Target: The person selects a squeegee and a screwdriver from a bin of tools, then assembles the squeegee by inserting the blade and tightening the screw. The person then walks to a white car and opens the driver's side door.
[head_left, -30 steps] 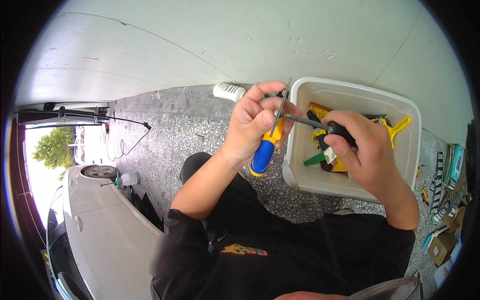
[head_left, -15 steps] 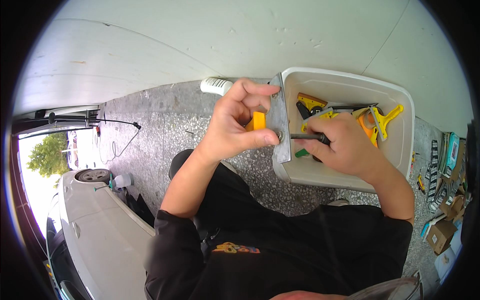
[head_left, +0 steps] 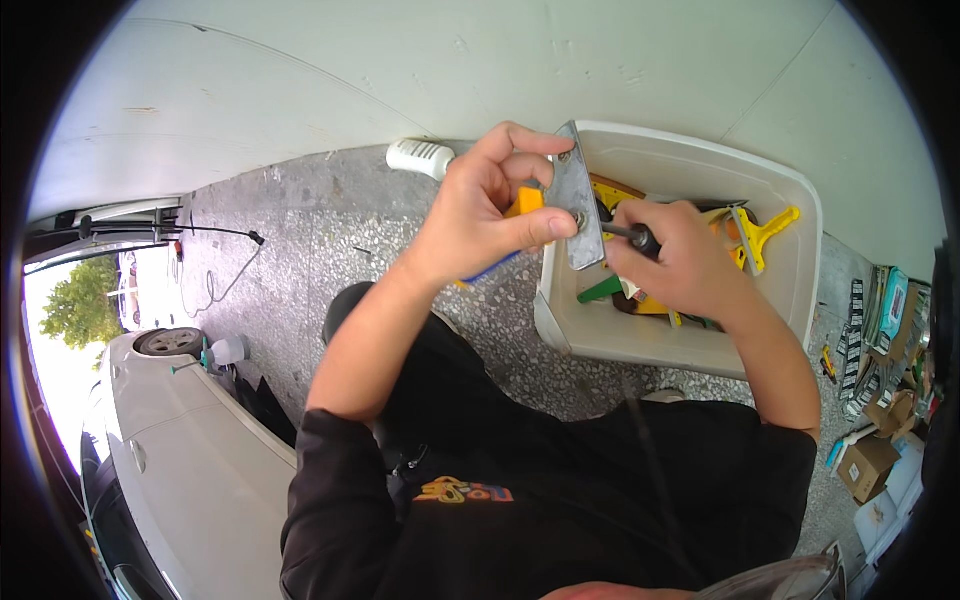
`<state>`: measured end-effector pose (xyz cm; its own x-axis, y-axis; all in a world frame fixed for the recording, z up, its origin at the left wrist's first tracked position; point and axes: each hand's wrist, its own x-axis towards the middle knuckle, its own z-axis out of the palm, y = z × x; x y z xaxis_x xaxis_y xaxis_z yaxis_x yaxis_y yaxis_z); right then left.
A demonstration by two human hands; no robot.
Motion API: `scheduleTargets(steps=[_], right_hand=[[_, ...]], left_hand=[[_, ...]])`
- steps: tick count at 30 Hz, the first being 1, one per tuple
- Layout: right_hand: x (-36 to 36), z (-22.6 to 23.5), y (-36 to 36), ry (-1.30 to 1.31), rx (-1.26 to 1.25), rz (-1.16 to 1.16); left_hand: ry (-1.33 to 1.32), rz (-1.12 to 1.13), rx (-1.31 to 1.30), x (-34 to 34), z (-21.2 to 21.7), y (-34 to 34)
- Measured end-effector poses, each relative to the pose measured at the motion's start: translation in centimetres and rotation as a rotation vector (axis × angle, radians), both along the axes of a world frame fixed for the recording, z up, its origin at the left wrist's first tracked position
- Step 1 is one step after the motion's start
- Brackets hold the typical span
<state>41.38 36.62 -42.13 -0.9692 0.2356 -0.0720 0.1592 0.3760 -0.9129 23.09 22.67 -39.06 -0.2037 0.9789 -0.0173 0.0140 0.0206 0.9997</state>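
The wall [head_left: 450, 80] bounds the 12 o'clock side, and the speckled floor [head_left: 310, 220] stretches from the left hand [head_left: 490, 210] toward 9, with a white bottle [head_left: 418, 157] lying at the hand's 10 o'clock, near the foot of the wall. The car [head_left: 190, 430] stands well apart at 8; boxes [head_left: 868, 470] lie at 4.

The tub [head_left: 670, 160] sits at 3 o'clock, and the scraper [head_left: 573, 185] is held up over its left edge (whether the plate touches the rim, I cannot tell). Inside, yellow tools [head_left: 772, 240] lie jumbled, one reaching close to the 3 o'clock wall, and a green piece [head_left: 600, 291] lies toward 8.

The scraper's metal plate has its long axis nearly 12 to 6, the lower end leaning slightly toward 5; its blue-and-yellow handle slants toward 7. The screwdriver [head_left: 648, 242] points just above 9, its shaft meeting the plate beside the lower screw, the tip hidden.

The left hand's grip is curled closed around the handle, forefinger by the upper screw, thumb by the lower. The right hand [head_left: 680, 258] has its grip closed on the screwdriver's black handle, over the tub.
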Motion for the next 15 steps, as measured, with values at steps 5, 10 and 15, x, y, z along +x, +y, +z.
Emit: scheduleTargets(steps=[5, 10, 15], right_hand=[[0.5, -2.7, 0.4, -0.178, -0.617, 0.438], [0.8, -6.5, -1.2, 0.050, -0.349, 0.450], [0.0, -5.4, -2.0, 0.133, -0.148, 0.024]], left_hand=[[0.367, -0.263, -0.057, -0.9, 0.7, 0.6], [0.562, -0.393, 0.062, 0.4, 0.4, 0.0], [0.557, -0.223, 0.077, -0.2, 0.4, 1.0]])
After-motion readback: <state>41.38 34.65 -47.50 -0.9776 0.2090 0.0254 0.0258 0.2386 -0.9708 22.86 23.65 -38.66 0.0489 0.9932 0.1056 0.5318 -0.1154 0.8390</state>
